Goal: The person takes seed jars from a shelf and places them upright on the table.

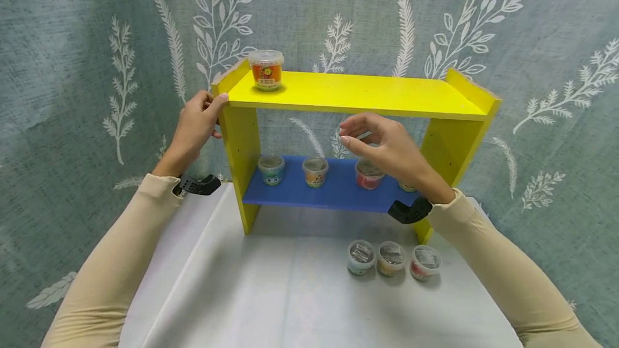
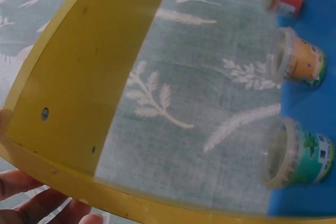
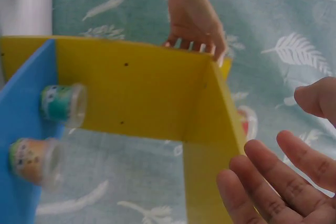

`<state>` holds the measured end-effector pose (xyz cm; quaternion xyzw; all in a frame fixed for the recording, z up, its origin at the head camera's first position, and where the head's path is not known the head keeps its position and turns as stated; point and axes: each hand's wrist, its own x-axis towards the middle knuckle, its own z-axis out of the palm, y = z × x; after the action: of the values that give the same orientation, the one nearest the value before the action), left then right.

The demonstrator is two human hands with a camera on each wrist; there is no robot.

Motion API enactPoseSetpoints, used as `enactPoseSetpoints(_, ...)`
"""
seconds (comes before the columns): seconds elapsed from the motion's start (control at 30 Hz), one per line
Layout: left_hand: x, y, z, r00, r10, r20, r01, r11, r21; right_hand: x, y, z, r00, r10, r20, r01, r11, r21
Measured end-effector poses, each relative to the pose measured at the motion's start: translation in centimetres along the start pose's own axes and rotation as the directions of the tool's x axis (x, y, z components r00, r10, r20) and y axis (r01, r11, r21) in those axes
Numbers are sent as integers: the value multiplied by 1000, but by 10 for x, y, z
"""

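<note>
At the top left corner of a small yellow shelf (image 1: 240,144), my left hand (image 1: 196,122) holds the side panel, its thumb at the front edge and its fingers along the outer face. My right hand (image 1: 382,141) hangs in the air before the opening under the top board, fingers loosely bent, holding nothing. An orange-labelled lidded cup (image 1: 267,71) stands upright on the top board's left end. On the blue lower board (image 1: 290,197) stand a teal cup (image 1: 272,171), an orange cup (image 1: 315,172), a red cup (image 1: 369,176) and another cup (image 1: 406,187) partly hidden behind my right forearm.
On the white table in front of the shelf's right side stand three more lidded cups: a pale blue one (image 1: 360,258), a yellowish one (image 1: 390,259) and a red one (image 1: 425,263). Green leaf-patterned cloth (image 1: 300,20) hangs behind and at both sides.
</note>
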<state>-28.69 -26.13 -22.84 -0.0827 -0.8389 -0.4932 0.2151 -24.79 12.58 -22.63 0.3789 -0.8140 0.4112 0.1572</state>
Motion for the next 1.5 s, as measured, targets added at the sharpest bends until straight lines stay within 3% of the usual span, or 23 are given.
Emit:
enactPoseSetpoints(0.23,-3,-1,-2,1000,16,-18,-16,1000,18,31,-18,6,999,-43,-1,43,998,53)
enactPoseSetpoints(0.43,-4,0,-2,999,25,-20,-25,1000,8,54,-25,10,1000,-28,-1,28,994,109)
enactPoseSetpoints(0.87,-6,-1,-4,999,30,-33,-30,999,12,104,-27,20,998,-9,-56,11,999,35)
enactPoseSetpoints(1.27,-8,-4,-4,999,23,-37,-23,1000,13,147,-31,31,991,130,-15,-130,991,-18)
enactPoseSetpoints(1.5,-6,-3,-2,999,38,-24,-38,999,13,171,-32,39,974,228,-13,-227,974,23)
